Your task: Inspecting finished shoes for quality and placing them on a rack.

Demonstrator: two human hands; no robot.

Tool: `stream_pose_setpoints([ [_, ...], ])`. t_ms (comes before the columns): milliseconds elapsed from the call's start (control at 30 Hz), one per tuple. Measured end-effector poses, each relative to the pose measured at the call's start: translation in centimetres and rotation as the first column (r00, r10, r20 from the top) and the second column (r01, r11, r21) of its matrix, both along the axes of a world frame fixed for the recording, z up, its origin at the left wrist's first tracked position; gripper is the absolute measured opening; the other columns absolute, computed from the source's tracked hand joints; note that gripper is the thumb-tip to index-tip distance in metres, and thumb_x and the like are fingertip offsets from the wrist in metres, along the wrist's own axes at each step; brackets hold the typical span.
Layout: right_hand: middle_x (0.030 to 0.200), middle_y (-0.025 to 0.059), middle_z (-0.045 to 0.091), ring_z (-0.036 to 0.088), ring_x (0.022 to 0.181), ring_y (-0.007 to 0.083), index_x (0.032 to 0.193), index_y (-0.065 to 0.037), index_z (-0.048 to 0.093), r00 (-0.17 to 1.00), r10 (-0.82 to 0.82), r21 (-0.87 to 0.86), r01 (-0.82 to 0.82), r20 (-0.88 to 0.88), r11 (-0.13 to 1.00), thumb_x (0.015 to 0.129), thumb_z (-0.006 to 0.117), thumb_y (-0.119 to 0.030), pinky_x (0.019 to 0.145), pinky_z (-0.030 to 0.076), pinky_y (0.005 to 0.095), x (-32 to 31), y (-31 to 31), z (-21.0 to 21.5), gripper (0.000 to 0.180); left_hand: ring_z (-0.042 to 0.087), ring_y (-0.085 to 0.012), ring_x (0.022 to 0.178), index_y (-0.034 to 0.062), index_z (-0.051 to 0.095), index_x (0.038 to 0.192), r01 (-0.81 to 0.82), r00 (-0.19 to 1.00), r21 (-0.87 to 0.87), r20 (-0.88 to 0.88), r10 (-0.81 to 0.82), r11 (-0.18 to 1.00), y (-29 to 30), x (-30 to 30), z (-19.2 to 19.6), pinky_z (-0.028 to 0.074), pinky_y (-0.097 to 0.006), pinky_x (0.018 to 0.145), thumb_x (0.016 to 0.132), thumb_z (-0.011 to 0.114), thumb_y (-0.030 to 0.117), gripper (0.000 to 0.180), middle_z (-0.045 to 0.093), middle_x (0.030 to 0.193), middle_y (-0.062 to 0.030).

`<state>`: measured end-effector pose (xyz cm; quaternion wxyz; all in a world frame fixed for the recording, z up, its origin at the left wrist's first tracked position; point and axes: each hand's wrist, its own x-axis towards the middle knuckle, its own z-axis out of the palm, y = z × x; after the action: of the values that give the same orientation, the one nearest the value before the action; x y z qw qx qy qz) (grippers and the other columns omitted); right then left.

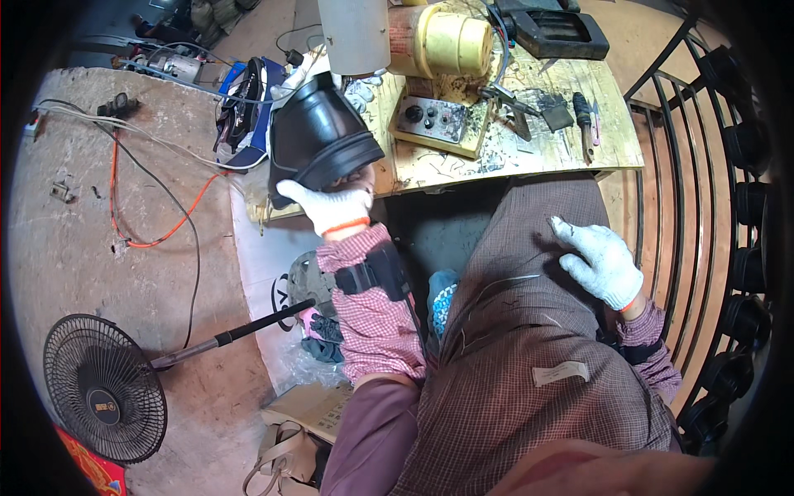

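Note:
My left hand [329,204], in a white knit glove, grips the lower rim of a black rubber moulded part [318,136] shaped like a wide funnel, held at the left end of a yellow wooden workbench [529,157]. My right hand [602,260], also gloved, rests flat with fingers apart on a checked cloth over my lap [513,331]. It holds nothing.
The bench carries a small machine with a yellow drum [442,41], a control box with knobs [432,120], a black tray [556,31], hand tools [583,116] and metal shavings. A floor fan [103,388], orange and white cables [141,190] lie left. A curved metal rack with black parts [736,248] stands right.

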<state>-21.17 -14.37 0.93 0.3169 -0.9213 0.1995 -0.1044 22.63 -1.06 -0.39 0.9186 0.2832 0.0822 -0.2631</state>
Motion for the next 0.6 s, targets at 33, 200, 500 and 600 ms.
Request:
stream_pose_setpoints([
  [33, 0.117, 0.017, 0.076, 0.071, 0.1, 0.0375, 0.146, -0.006, 0.064, 1.0, -0.011, 0.0, 0.011, -0.006, 1.0, 0.096, 0.07, -0.03, 0.091, 0.055, 0.0466, -0.2, 0.3, 0.0, 0.055, 0.057, -0.0427, 0.136, 0.0091, 0.057, 0.148, -0.018, 1.0, 0.026, 0.023, 0.018, 0.999, 0.3, -0.9, -1.0, 0.047, -0.069, 0.11, 0.07, 0.072, 0.09, 0.114, 0.061, 0.15, -0.0164],
  [200, 0.114, 0.0159, 0.076, 0.071, 0.096, 0.0363, 0.144, -0.007, 0.066, 0.991, -0.102, 0.051, 0.107, -0.089, 0.993, 0.091, 0.074, -0.024, 0.089, 0.056, 0.0458, -2.3, 2.0, -0.8, 0.056, 0.061, -0.0354, 0.125, 0.0123, 0.047, 0.154, 0.373, 0.925, -0.218, 0.017, -0.379, 0.902, 2.7, -7.8, -3.6, 0.049, -0.056, 0.112, 0.09, 0.054, 0.084, 0.096, 0.061, 0.134, -0.0142],
  [500, 0.117, 0.017, 0.077, 0.071, 0.102, 0.0378, 0.143, -0.005, 0.066, 0.971, -0.201, 0.038, 0.207, -0.127, 0.978, 0.088, 0.076, -0.023, 0.094, 0.057, 0.0456, -4.7, 2.5, -0.8, 0.059, 0.053, -0.0409, 0.142, -0.0052, 0.031, 0.162, 0.654, 0.755, 0.179, -0.206, -0.622, 0.735, 1.1, -14.7, -0.8, 0.042, -0.054, 0.123, 0.115, 0.041, 0.05, 0.073, 0.047, 0.156, -0.0279],
  [600, 0.125, 0.0184, 0.074, 0.071, 0.106, 0.0378, 0.146, -0.005, 0.064, 0.978, -0.18, 0.007, 0.181, -0.102, 0.983, 0.089, 0.076, -0.025, 0.096, 0.056, 0.0458, -3.9, 2.7, -0.2, 0.061, 0.054, -0.0394, 0.141, -0.0034, 0.034, 0.161, 0.677, 0.736, 0.125, -0.143, -0.662, 0.725, 1.8, -13.6, -3.7, 0.044, -0.054, 0.122, 0.102, 0.052, 0.058, 0.087, 0.049, 0.155, -0.0259],
])
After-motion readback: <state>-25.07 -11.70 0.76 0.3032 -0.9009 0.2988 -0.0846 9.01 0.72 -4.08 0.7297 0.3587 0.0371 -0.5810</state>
